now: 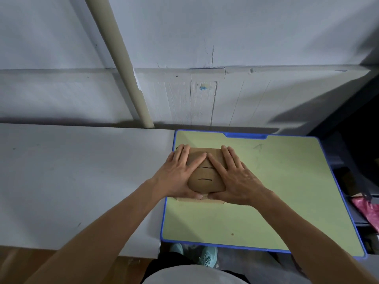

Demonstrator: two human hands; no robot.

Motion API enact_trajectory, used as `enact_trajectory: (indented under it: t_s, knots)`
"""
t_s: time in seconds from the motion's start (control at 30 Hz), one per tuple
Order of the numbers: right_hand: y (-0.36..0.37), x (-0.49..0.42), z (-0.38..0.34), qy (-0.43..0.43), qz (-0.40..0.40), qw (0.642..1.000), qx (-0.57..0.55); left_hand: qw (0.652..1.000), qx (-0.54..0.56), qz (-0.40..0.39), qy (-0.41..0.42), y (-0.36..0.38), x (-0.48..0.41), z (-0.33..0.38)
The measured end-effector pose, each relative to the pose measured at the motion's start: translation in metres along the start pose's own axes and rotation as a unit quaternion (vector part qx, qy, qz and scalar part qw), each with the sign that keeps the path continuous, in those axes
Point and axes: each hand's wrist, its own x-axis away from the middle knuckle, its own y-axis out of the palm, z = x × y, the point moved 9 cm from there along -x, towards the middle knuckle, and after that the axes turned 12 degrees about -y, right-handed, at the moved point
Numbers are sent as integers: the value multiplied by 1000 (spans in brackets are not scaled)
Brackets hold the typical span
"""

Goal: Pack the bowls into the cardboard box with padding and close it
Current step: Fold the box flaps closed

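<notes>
Two bare hands lie flat on top of a brown cardboard box, seen from above by a camera on the person's head. The left hand covers the left part of the lid and the right hand covers the right part. Neither hand has a closed grip: the fingers are straight and spread, pressing down on the cardboard. The two forefingers meet at their tips near the far edge of the box, and the two thumbs reach toward each other along its near edge, so the hands frame a patch of lid between them. That patch shows a rounded flap lying down, with two short dark slits across it.

The box sits on a pale green worktop with a blue rim, in its far left part, close to the left rim. A white worktop adjoins it on the left. Behind both is a white panelled wall with a beige pipe slanting down it. Pale teal shoes show below the green worktop's near edge, and something pink lies at the right edge.
</notes>
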Motion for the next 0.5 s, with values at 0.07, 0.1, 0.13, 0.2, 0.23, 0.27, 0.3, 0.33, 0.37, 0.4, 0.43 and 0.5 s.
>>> enact_trajectory:
  t_s: [0.07,0.1,0.13,0.2,0.23,0.27,0.3,0.33,0.37,0.4,0.43,0.5]
  knots:
    - [1,1,-1,9,-1,1000,1,1000,9,19,5,1,2,1]
    - [0,-2,0,14,-7,1000,-1,1000,19,24,5,-1,1,0]
    - [-1,-5,1,19,-13,1000,-7,999,33,23,5,-3,-1,-1]
    - [-4,-7,2,31,-18,999,-26,998,64,9,6,-5,-2,-1]
    - [-4,-6,0,35,-16,999,-30,997,75,9,10,-4,-1,1]
    - [-2,-5,-3,37,-14,999,-31,996,83,14,14,-3,2,3]
    - [-1,-3,-6,39,-8,999,-30,996,88,22,15,-3,4,3]
    - [-1,-3,-7,43,0,999,-30,995,93,25,15,-3,4,4]
    - [-3,-3,-7,48,7,998,-32,995,98,23,14,-4,4,3]
    - [-5,-4,-7,51,14,998,-36,994,103,19,15,-5,2,3]
    - [-6,-3,-7,52,14,998,-39,994,106,15,18,-4,1,2]
    - [-5,-2,-8,57,12,997,-53,993,116,12,20,-1,1,0]
